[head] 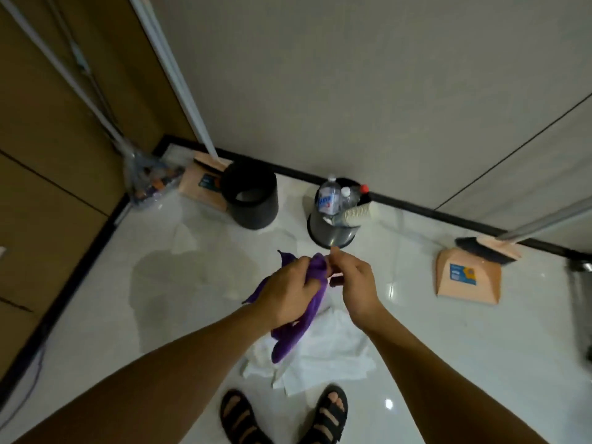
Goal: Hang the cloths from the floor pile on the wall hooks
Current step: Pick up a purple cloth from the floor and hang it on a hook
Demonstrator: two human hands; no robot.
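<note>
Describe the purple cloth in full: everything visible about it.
The purple cloth looks soft and fuzzy, like microfibre. It is bunched and lifted off the floor, its lower end dangling over the white cloths piled below. The left hand grips its upper part, with a pointed corner sticking out above the knuckles. The right hand is at its top edge; whether it pinches the fabric is unclear.

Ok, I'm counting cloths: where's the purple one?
Head view, centre: the purple cloth hangs from the left hand, above the white cloths on the floor.
</note>
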